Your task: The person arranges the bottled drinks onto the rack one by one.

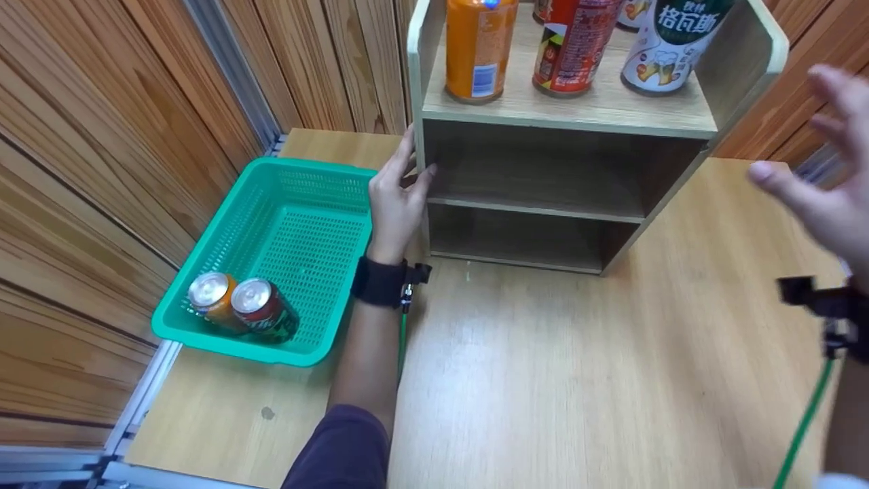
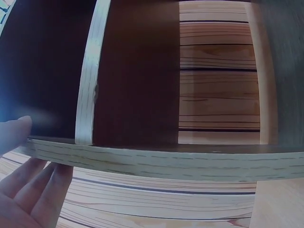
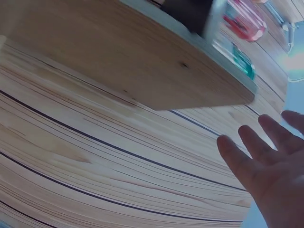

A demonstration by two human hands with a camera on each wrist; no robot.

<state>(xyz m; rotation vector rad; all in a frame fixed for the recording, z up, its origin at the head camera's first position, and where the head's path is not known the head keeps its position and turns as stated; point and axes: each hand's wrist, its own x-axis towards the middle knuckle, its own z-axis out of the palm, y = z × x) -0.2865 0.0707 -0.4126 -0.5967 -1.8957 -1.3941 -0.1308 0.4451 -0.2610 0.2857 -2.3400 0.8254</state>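
Note:
A light wooden shelf unit (image 1: 570, 112) stands at the back of the table. My left hand (image 1: 415, 163) holds its left side panel, thumb on the inner front edge and fingers along the outside. The left wrist view shows the panel edge (image 2: 166, 164) between my thumb and fingers (image 2: 35, 187). My right hand (image 1: 831, 170) hovers in the air to the right of the shelf, fingers spread, holding nothing; it shows in the right wrist view as well (image 3: 266, 156). An orange can (image 1: 481, 47), a red can (image 1: 574, 44) and a white can (image 1: 672, 44) stand on the upper shelf.
A green plastic basket (image 1: 299, 224) sits left of the shelf, with an orange can (image 1: 212, 299) and a red-green can (image 1: 263, 309) lying in its near corner. Wood-panelled walls close in the left and back. The two lower shelf compartments hold nothing.

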